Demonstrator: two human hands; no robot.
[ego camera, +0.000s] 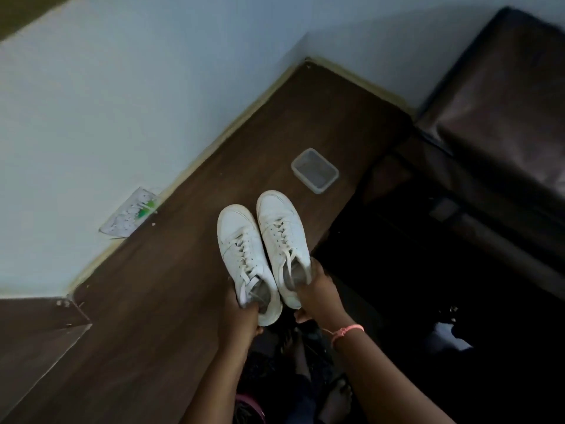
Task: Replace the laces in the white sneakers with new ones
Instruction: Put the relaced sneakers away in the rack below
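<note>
Over the brown floor (pixel 171 270), left hand (pixel 241 316) and right hand (pixel 318 292) each grip a white sneaker (pixel 241 249) (pixel 282 228) at the heel, fingers seemingly curled around it.

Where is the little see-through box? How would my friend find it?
Start at the brown wooden floor that runs along the white wall. Find the two white sneakers held over it, one in each hand. Just past their toes sits the clear plastic container, a lidless box with rounded corners and the only see-through thing there.
</note>
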